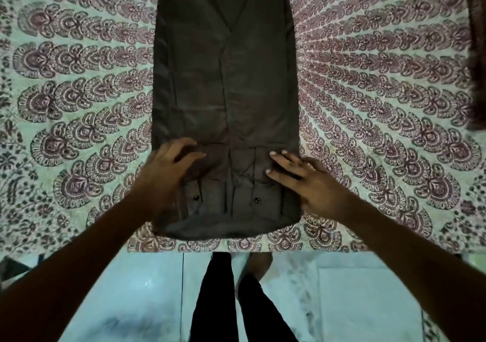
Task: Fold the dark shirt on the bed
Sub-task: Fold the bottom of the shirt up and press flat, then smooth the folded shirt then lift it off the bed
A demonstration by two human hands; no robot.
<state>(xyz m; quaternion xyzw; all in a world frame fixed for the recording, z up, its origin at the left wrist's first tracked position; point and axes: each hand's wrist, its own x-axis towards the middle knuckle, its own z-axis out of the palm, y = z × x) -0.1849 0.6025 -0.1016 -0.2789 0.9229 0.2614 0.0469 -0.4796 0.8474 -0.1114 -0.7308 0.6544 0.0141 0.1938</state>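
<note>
The dark shirt [226,84] lies on the bed as a long narrow strip, its sides folded in and its near end close to the bed's front edge. Two dark buttons show on the near end. My left hand [168,168] rests on the shirt's near left corner, fingers curled over the cloth. My right hand [307,181] lies flat on the near right edge with fingers spread. Whether either hand pinches the fabric is not clear.
The bed is covered by a patterned sheet [79,105] in maroon and pale green. Another dark cloth [477,52] hangs at the right edge. Below the bed edge are a pale tiled floor [131,289] and my legs [223,302] in dark trousers.
</note>
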